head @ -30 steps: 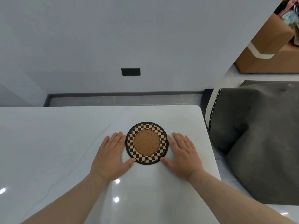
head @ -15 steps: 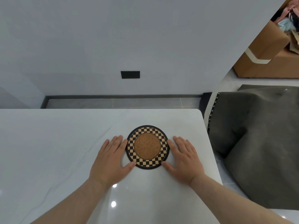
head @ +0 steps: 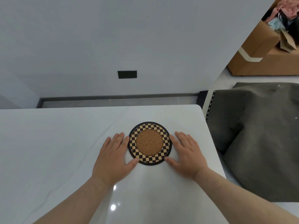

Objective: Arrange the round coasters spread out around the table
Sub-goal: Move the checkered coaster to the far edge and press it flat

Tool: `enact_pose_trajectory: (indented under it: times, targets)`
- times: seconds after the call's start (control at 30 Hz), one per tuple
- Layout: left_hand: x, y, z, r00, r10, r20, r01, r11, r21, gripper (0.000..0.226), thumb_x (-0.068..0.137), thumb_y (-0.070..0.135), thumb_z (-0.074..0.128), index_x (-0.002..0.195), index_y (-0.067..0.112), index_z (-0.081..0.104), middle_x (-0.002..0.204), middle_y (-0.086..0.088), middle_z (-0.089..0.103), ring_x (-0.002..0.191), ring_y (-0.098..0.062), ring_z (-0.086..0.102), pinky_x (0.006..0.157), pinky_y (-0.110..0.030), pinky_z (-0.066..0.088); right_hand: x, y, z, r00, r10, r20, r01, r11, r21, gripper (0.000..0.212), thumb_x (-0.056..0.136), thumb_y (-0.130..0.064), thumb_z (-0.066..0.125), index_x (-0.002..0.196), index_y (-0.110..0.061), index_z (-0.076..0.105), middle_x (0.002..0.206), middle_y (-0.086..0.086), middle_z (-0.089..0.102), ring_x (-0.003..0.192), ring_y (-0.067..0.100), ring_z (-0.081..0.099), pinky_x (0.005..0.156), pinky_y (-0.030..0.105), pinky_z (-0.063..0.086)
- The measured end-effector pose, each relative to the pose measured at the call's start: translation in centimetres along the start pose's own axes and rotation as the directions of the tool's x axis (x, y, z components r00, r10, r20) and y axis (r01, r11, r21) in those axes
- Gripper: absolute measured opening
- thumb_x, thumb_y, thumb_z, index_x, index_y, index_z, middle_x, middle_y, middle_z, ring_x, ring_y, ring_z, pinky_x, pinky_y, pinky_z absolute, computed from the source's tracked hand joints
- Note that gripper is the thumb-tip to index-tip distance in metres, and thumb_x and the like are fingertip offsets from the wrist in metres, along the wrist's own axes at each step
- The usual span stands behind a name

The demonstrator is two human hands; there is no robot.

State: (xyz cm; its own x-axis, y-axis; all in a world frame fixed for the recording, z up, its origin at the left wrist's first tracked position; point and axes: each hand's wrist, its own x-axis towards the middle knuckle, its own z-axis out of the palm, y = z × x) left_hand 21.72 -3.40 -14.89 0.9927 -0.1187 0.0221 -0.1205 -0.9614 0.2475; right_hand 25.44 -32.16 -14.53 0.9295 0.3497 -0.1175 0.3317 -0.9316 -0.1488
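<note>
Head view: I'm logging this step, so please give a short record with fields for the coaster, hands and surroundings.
coaster: round, checkered ring, brown centre, flat on table
left hand: flat on table, fingers straight, thumb at coaster's near-left rim
right hand: flat, fingers straight, thumb at near-right rim
other coasters: none visible
right of table: grey cover, box

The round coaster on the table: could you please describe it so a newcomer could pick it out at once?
Find the white table, then its right side. Between the left hand and the right hand, both flat, lies the round coaster: brown centre, checkered ring, the only patterned thing there.
</note>
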Motion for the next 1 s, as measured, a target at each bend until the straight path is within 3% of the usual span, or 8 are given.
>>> enact_pose_trajectory:
  times: [0.13,0.4,0.83,1.0]
  targets:
    - [0.0,0.0,0.2,1.0,-0.004,-0.009,0.004,1.0,-0.018,0.084,0.081,0.071,0.038,0.147,0.019,0.033,0.156,-0.002,0.03,0.146,-0.016,0.016,0.12,-0.036,0.006,0.1,0.0,0.3,1.0,0.016,-0.01,-0.016,1.0,-0.002,0.084,0.083,-0.078,0.026,0.152,-0.032,0.014,0.161,-0.001,0.017,0.148,0.018,0.006,0.119,0.034,-0.004]
    - [0.0,-0.1,0.4,1.0,-0.006,-0.018,0.006,1.0,-0.015,0.084,0.08,0.073,0.034,0.147,0.022,0.029,0.158,0.0,0.025,0.146,-0.013,0.011,0.119,-0.033,0.0,0.0,0.0,0.2,0.999,0.007,-0.033,-0.007,1.0,0.011,0.084,0.083,-0.076,0.031,0.152,-0.029,0.021,0.16,0.001,0.021,0.147,0.02,0.01,0.119,0.034,-0.002]
    - [0.2,-0.2,-0.1,1.0,-0.002,0.027,0.003,0.999,-0.041,0.086,0.08,0.074,0.034,0.149,0.023,0.025,0.159,0.0,0.021,0.147,-0.015,0.01,0.118,-0.033,-0.001,-0.1,-0.2,0.1,1.0,0.004,-0.015,-0.004,1.0,0.004,0.083,0.083,-0.077,0.026,0.15,-0.03,0.016,0.16,0.002,0.019,0.147,0.021,0.009,0.12,0.037,0.0]
    - [0.7,0.0,-0.7,0.994,-0.033,0.105,0.041,0.996,-0.075,0.088,0.076,0.074,0.041,0.148,0.024,0.028,0.158,-0.001,0.024,0.147,-0.017,0.013,0.118,-0.034,0.002,0.4,-0.5,-1.2,0.999,0.012,0.05,-0.015,0.998,0.059,0.086,0.08,-0.076,0.036,0.149,-0.028,0.022,0.158,0.004,0.024,0.145,0.024,0.016,0.12,0.041,0.011]
